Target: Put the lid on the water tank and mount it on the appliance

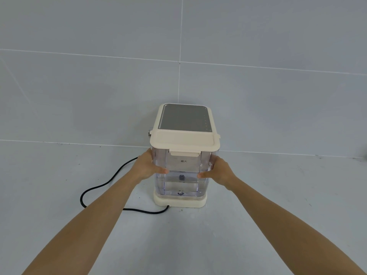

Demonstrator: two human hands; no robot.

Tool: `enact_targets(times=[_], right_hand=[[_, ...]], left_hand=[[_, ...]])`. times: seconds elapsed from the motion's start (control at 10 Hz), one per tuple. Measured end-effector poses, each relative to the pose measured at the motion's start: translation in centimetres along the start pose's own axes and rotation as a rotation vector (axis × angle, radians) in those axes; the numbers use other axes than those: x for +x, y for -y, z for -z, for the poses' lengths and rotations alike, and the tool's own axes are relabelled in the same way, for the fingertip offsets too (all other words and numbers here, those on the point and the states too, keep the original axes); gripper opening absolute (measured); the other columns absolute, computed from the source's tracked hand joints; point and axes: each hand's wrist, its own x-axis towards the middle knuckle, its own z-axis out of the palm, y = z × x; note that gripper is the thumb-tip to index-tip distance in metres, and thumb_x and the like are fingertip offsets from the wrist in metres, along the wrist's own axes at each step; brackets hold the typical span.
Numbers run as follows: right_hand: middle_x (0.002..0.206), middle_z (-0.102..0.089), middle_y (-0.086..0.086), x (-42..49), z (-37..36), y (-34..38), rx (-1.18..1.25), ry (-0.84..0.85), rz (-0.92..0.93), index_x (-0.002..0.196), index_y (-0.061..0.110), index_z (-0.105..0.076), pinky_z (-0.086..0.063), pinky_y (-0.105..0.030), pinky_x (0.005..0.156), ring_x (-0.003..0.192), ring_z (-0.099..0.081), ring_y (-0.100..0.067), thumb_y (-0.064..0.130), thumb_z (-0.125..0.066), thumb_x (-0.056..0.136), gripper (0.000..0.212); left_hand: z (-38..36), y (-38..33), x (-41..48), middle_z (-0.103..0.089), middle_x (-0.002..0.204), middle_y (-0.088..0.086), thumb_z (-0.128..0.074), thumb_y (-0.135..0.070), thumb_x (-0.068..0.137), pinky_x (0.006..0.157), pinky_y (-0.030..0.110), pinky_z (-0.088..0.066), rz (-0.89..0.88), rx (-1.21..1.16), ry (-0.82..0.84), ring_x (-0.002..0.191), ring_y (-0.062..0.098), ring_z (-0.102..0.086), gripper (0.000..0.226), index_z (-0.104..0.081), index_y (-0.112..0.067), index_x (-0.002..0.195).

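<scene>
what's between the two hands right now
The clear water tank, its cream lid on top: the left hand and right hand press its opposite sides in the head view.

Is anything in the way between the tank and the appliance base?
Nothing visible. The lidded tank, held by the left hand and right hand, already sits on the base; the cord lies left.

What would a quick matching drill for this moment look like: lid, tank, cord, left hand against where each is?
Things:
1. lid
2. tank
3. cord
4. left hand

Places:
A. trailing across the floor to the left of the appliance
B. gripping the tank's left side
C. closed on top of the tank
D. standing on the cream base

Pairs: 1-C, 2-D, 3-A, 4-B
</scene>
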Motion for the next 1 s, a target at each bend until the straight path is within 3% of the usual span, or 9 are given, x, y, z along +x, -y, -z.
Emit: enact_targets(times=[0.2,0.4,0.6,0.7,0.8,0.9,1.0], right_hand=[[0.121,-0.059,-0.009,0.0,-0.1,-0.1,-0.012,0.002,-0.001,0.128,0.007,-0.046,-0.044,-0.033,0.089,0.108,-0.054,-0.026,0.023,-0.079,0.068,0.070],[0.130,-0.056,-0.011,-0.1,-0.2,-0.1,-0.006,0.011,0.014,0.132,0.008,-0.043,-0.043,-0.036,0.095,0.118,-0.051,-0.030,0.022,-0.077,0.071,0.072],[0.128,-0.056,-0.010,-0.2,-0.2,-0.1,-0.002,0.017,-0.003,0.129,0.008,-0.044,-0.041,-0.030,0.087,0.116,-0.051,-0.028,0.024,-0.078,0.069,0.071],[0.134,-0.052,-0.009,-0.6,0.1,0.0,0.001,0.027,0.003,0.132,0.009,-0.040,-0.038,-0.028,0.088,0.121,-0.048,-0.027,0.025,-0.077,0.071,0.074],[0.142,-0.046,-0.008,-0.6,0.7,0.0,-0.027,0.051,0.054,0.137,0.010,-0.034,-0.038,-0.034,0.101,0.128,-0.044,-0.028,0.025,-0.074,0.075,0.075],[0.143,-0.044,-0.012,-1.0,2.5,0.6,-0.119,0.050,0.080,0.138,0.008,-0.030,-0.040,-0.036,0.100,0.129,-0.044,-0.030,0.021,-0.073,0.076,0.076],[0.147,-0.038,-0.018,-1.3,4.7,1.5,-0.232,0.014,0.091,0.148,0.009,-0.010,-0.043,-0.036,0.095,0.129,-0.044,-0.034,0.012,-0.065,0.082,0.086]], left_hand=[[0.1,-0.1,-0.2,-0.038,0.146,0.007,-0.079,-0.005,0.063,0.109,0.035,-0.032,0.001,0.002,0.015,0.134,0.020,-0.035,0.092,-0.029,-0.010,0.139],[0.0,-0.2,-0.2,-0.041,0.144,0.006,-0.079,-0.005,0.063,0.106,0.034,-0.033,0.004,0.000,0.013,0.132,0.021,-0.036,0.088,-0.031,-0.011,0.138],[-0.2,-0.5,-0.5,-0.044,0.141,0.007,-0.079,-0.006,0.064,0.099,0.030,-0.035,0.016,0.009,-0.004,0.130,0.020,-0.039,0.082,-0.035,-0.012,0.134],[-0.2,-0.7,-0.8,-0.047,0.138,0.009,-0.079,-0.010,0.065,0.098,0.031,-0.036,0.035,0.050,-0.037,0.127,0.023,-0.042,0.080,-0.037,-0.010,0.132],[0.0,-0.7,-0.9,-0.045,0.140,0.007,-0.080,-0.015,0.065,0.097,0.031,-0.036,0.038,0.037,-0.092,0.126,0.023,-0.042,0.083,-0.036,-0.010,0.135],[1.2,-1.6,-1.6,-0.050,0.132,0.009,-0.077,-0.010,0.067,0.092,0.031,-0.039,0.039,-0.012,-0.045,0.118,0.025,-0.049,0.076,-0.040,-0.012,0.133],[3.1,-2.7,-2.0,-0.055,0.125,0.012,-0.063,0.007,0.074,0.088,0.030,-0.040,-0.054,-0.019,-0.131,0.119,0.026,-0.050,0.061,-0.043,-0.010,0.130]])
